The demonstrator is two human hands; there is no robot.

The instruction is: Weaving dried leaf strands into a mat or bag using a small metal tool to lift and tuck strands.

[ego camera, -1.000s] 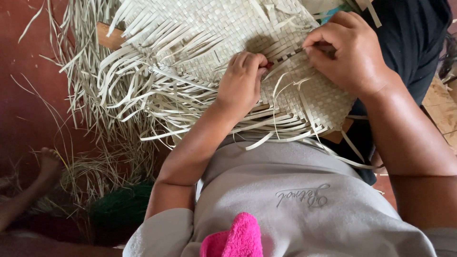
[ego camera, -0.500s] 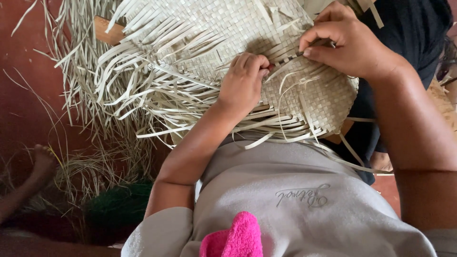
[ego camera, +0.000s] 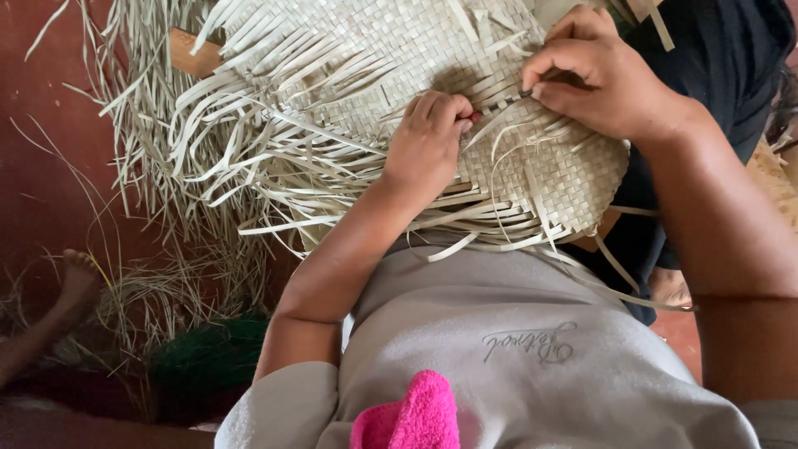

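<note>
A pale woven leaf mat (ego camera: 391,58) lies across my lap, with several loose strips (ego camera: 249,141) fanning out to the left and lower edge. My left hand (ego camera: 426,141) rests curled on the weave near its middle, fingertips pinching down on strips at the open seam. My right hand (ego camera: 603,75) sits at the mat's upper right, thumb and fingers pinched on a thin strip (ego camera: 507,104) that runs toward my left fingertips. Whether a small tool lies under the right fingers is hidden.
A wooden block (ego camera: 193,51) pokes out under the mat at upper left. Loose dry fibres (ego camera: 158,291) and a dark green bundle (ego camera: 208,357) lie on the red floor. Another person's bare foot (ego camera: 79,278) is at left. A pink cloth (ego camera: 407,416) sits at my chest.
My right hand has shifted up and slightly left along the seam, drawing the strip tighter. The left hand has stayed pressed in the same spot.
</note>
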